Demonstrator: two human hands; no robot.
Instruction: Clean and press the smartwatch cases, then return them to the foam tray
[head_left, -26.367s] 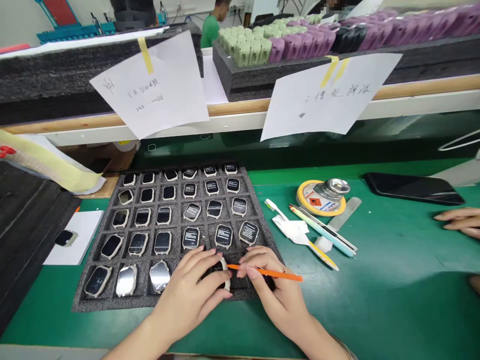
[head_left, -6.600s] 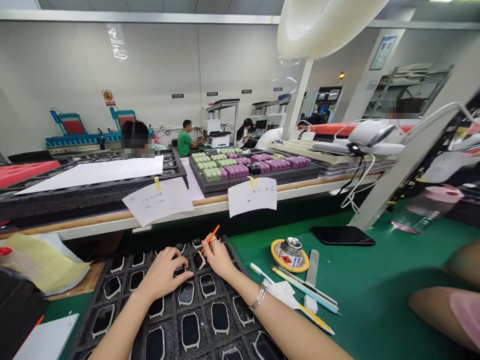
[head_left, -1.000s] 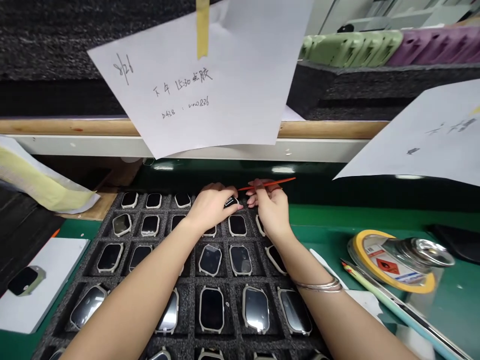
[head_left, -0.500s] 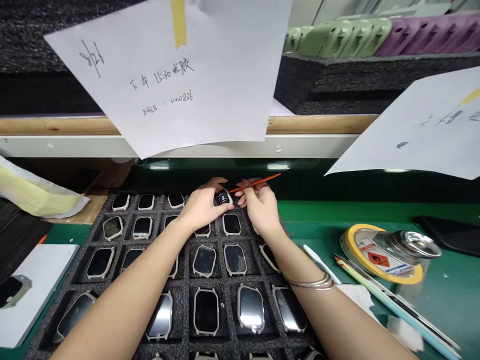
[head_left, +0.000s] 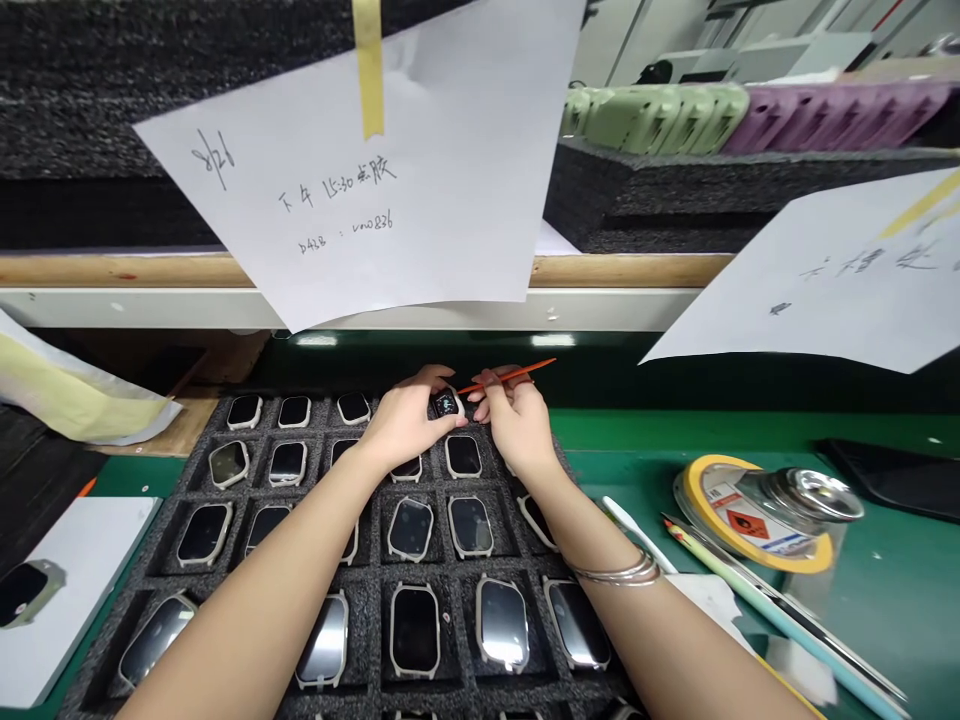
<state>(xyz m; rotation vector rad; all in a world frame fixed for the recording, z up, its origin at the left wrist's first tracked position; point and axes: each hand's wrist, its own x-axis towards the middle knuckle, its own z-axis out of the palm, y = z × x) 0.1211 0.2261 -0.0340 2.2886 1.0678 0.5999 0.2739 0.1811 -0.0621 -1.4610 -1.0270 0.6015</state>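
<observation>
Near the far edge of the black foam tray [head_left: 375,500], my left hand [head_left: 407,418] grips a small smartwatch [head_left: 448,403] by its sides, and its screen is lit. My right hand [head_left: 519,420] pinches a thin orange stick [head_left: 529,369]. The stick's left end meets the watch's right side or lies just beside it; which one I cannot tell. Around both hands, several watch bodies without straps sit in the tray's compartments, such as a dark-screened watch [head_left: 415,628] in a nearer row. My forearms hide some compartments.
To the right are a glass bottle with a metal cap [head_left: 814,495], a yellow tape roll [head_left: 697,480], tweezers, a white brush [head_left: 637,530] and a black phone-like slab [head_left: 892,478]. Another watch [head_left: 26,592] lies on a white box at left. A shelf with hanging paper [head_left: 442,200] crosses above.
The view has tilted up slightly, so the shelf and papers sit lower in the picture. Both hands keep their holds on the watch and the orange stick.
</observation>
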